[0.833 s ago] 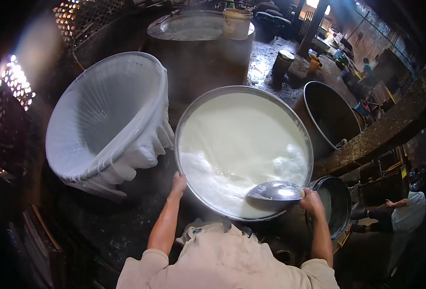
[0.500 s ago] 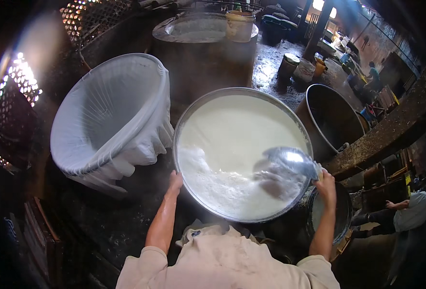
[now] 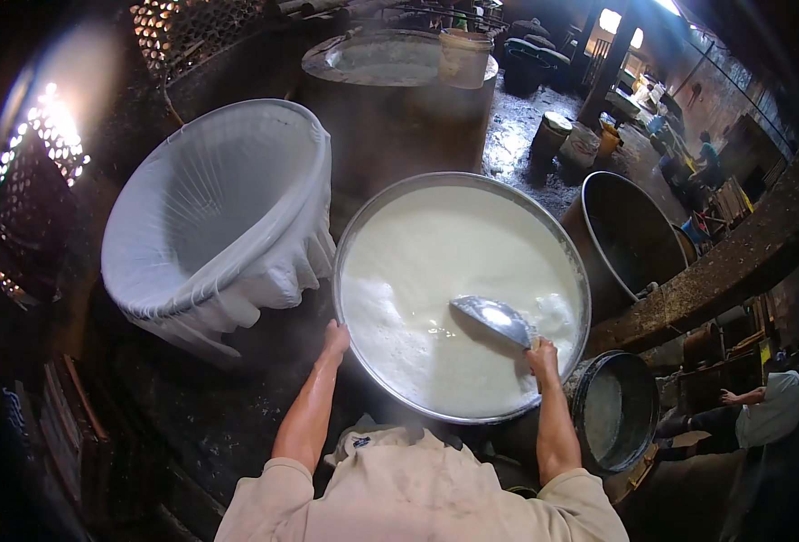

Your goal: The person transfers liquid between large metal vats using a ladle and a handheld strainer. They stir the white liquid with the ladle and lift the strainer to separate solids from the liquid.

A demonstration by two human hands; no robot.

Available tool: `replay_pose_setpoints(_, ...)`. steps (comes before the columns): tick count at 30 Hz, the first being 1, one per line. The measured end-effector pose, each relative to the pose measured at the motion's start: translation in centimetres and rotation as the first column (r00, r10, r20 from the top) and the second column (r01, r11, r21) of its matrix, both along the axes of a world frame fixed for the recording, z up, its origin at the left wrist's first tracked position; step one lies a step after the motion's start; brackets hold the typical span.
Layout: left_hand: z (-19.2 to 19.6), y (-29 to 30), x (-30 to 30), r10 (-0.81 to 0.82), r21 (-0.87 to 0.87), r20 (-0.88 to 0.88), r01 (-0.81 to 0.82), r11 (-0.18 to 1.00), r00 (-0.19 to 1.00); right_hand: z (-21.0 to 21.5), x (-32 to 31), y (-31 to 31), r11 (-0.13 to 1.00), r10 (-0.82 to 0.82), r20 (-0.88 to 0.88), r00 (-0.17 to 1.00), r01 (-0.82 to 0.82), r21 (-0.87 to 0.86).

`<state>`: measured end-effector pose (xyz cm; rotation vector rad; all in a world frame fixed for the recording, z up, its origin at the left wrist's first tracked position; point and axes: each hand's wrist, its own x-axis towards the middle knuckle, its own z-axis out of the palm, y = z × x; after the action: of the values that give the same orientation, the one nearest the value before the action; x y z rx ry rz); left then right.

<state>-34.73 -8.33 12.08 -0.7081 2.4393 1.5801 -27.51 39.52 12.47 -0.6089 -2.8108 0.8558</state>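
A wide round metal vat (image 3: 461, 177) stands in front of me, filled with creamy white liquid (image 3: 444, 237). Pale foam lies along its near left part. My left hand (image 3: 336, 338) grips the vat's left rim, its fingers partly hidden. Over the near right part of the liquid, my right hand (image 3: 542, 356) is closed round the end of a shiny metal scoop (image 3: 493, 316). The scoop is tilted, with its tip pointing left and its lower edge at or close to the surface; I cannot tell whether it touches.
Left of the vat stands a large cloth-lined tub (image 3: 228, 291). Behind is a big vat (image 3: 399, 99) with a bucket (image 3: 464, 61) on its rim. An open metal drum (image 3: 598, 262), a wooden beam (image 3: 715, 275) and a dark bucket (image 3: 639, 384) are at right. A person (image 3: 770, 411) is beyond.
My right hand has brought the scoop leftward from the vat's right rim to over the liquid. The foam has spread and thinned. My left hand stays at the rim.
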Motion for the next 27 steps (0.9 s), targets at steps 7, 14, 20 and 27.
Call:
replay_pose_setpoints(7, 0.7, -0.5, 0.6, -0.015, 0.038, 0.019, 0.014, 0.999, 1.000, 0.9, 2.4, -8.1, 0.986, 0.057, 0.109, 0.992, -0.039, -0.164)
replay_pose_setpoints(14, -1.7, -2.0, 0.1, -0.047, 0.120, 0.122, 0.032, 0.992, 0.991, 4.3, 3.7, -17.3, 0.959, 0.052, 0.197, 0.979, 0.006, -0.285)
replay_pose_setpoints(20, 1.8, -1.2, 0.4, -0.109, 0.217, 0.175, 0.070, 0.974, 0.978, 8.2, 5.0, -21.5, 0.900, 0.107, 0.226, 0.968, 0.003, -0.437)
replay_pose_setpoints(27, 0.1, -1.7, 0.3, -0.219, 0.198, -0.018, 0.218, 0.956, 0.976, 16.0, 2.0, -23.6, 0.868, 0.189, 0.206, 0.960, -0.066, -0.492)
